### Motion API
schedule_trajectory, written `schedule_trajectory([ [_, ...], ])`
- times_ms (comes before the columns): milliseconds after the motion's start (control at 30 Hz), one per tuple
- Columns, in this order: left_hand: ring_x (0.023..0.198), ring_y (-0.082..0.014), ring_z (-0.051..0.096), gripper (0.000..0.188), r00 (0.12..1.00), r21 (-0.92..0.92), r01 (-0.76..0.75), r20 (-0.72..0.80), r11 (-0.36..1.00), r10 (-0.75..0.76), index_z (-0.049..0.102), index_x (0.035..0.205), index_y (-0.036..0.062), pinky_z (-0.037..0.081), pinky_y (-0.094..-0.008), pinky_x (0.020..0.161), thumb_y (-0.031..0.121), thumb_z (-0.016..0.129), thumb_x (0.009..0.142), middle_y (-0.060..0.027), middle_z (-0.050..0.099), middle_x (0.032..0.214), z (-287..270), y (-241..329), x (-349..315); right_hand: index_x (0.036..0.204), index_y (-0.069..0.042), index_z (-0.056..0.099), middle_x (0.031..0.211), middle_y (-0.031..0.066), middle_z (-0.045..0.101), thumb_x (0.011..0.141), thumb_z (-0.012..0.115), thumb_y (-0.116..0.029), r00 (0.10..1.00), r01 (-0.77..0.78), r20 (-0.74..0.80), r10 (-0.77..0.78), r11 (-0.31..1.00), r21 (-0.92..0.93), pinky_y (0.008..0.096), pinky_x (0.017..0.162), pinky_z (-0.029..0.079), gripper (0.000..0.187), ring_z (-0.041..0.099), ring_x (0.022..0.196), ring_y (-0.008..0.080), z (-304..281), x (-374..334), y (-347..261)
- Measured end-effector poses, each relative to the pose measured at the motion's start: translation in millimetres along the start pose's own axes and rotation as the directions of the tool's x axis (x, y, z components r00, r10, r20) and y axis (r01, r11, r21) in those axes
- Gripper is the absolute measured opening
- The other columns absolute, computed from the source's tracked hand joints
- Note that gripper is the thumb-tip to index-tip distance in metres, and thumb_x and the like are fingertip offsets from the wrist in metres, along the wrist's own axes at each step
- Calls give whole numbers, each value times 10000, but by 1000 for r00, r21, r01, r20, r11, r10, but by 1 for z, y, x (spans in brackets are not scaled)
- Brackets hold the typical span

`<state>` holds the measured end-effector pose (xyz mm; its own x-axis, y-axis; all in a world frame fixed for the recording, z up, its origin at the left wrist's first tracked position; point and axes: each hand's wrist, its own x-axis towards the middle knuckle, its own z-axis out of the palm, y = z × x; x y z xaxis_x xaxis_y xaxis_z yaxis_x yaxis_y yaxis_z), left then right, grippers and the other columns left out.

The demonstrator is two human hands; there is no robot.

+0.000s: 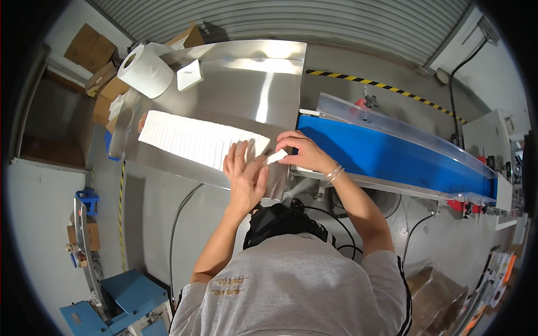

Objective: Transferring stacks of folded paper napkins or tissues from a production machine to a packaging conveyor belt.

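Note:
A long row of thin white pieces (188, 141), like flat cartons stood on edge side by side, runs across the metal table (235, 89). My left hand (244, 175) lies on the right end of the row with its fingers spread. Just to the right, my right hand (305, 153) pinches a small white flat piece (276, 157) between thumb and fingers. That piece is tilted and apart from the row, close to my left thumb. Its far side is hidden by my right fingers.
A blue conveyor belt (386, 159) with a clear side guard (403, 120) adjoins the table on the right. A large white roll (147, 71) and a white block (189, 75) sit at the table's far left. Cardboard boxes (92, 47) stand beyond. A dark cable (178, 218) crosses the floor.

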<state>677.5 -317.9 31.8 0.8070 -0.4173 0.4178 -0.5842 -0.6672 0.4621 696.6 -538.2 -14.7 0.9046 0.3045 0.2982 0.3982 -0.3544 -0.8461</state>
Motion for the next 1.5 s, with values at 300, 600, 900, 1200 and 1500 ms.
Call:
schedule_trajectory([
  [300,1299,-408,334,367,989,97,69,-141,993,-55,591,1174,35,219,-538,1067,3,598,808,-202,429,1354,8,-19,3,810,4,562,689,83,531,933,562,-432,424,-768,-737,526,641,16,361,556,382,453,425,608,165,-73,-93,98],
  [600,1284,-396,358,344,992,49,5,-126,999,1,651,1101,56,242,-507,1060,-28,616,770,-153,457,1339,4,-20,1,1197,-70,536,1151,135,564,739,768,-169,843,-429,-532,79,696,-575,387,827,475,523,563,1021,293,-73,-63,3],
  [900,1315,-425,307,276,998,-1,-24,-55,1000,24,677,1045,81,203,-514,1067,9,628,784,-174,423,1376,-4,-20,5,1149,-95,592,1115,48,566,788,738,-150,998,-50,44,50,999,-8,278,863,458,394,553,1016,166,12,24,-11],
  [1200,1317,-417,296,387,994,55,48,-101,997,-43,584,1175,38,200,-529,1068,-9,607,791,-189,387,1394,-2,-34,5,847,-47,505,701,47,568,950,576,-331,736,-364,-676,-34,823,-437,332,597,437,310,524,655,159,-48,-99,119],
  [1500,1332,-402,296,348,996,-1,29,-88,1000,-29,664,1095,79,180,-527,1075,-29,606,770,-160,423,1387,-6,-33,4,1136,-71,573,1187,139,550,726,777,-249,887,-310,-461,23,770,-558,382,883,451,491,545,1011,314,-55,-48,9],
])
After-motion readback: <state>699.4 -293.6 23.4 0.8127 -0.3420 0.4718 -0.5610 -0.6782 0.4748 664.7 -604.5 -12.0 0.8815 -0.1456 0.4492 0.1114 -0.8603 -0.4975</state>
